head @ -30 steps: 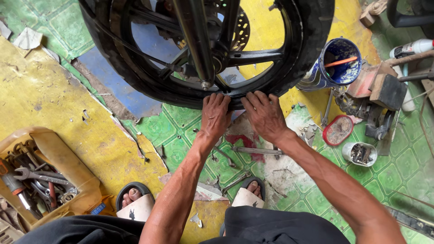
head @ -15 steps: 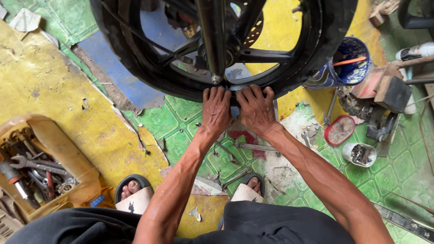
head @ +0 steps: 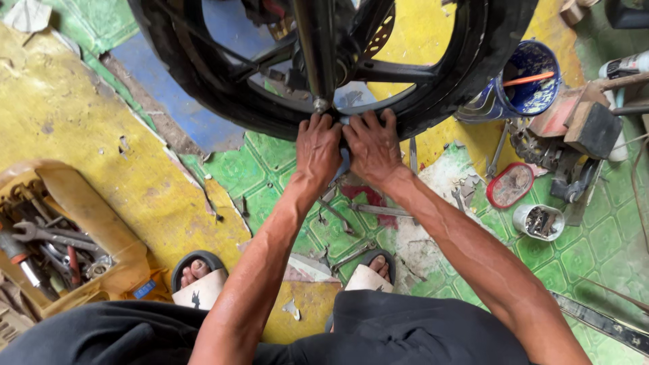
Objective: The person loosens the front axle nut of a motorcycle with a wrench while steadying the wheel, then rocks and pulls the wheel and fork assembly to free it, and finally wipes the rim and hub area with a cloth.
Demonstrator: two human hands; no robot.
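Both hands on the bottom of the motorcycle wheel (head: 466, 81), side by side, thumbs nearly touching. Left hand (head: 318, 149) curls its fingers up over the tyre's lower edge, pressed on the rubber just below the fork leg (head: 318, 47). Right hand (head: 372, 145) same grip just beside it, fingers hooked over the tyre/rim edge, knuckles bent. Neither hand holds a tool; both grasp the tyre itself.

Wheel stands upright at top centre of view, black cast spokes, brake disc (head: 382, 30) visible behind the fork. Lowest part of the tyre sits right above the green patterned floor (head: 270, 176), can't tell if touching.

Around: a spanner (head: 497, 152) lies right of the right hand, near a red oval tin (head: 510, 184) and a small round tin w/ bits (head: 539, 222). Blue bucket (head: 524, 84) just beside the tyre on the right, orange stick in it. Yellow tray of spanners (head: 54, 243) far left, well apart from the hands. More loose tools (head: 351, 223) on the floor between the forearms. Sandalled feet at bottom, left foot (head: 196, 274), right foot (head: 372, 270)
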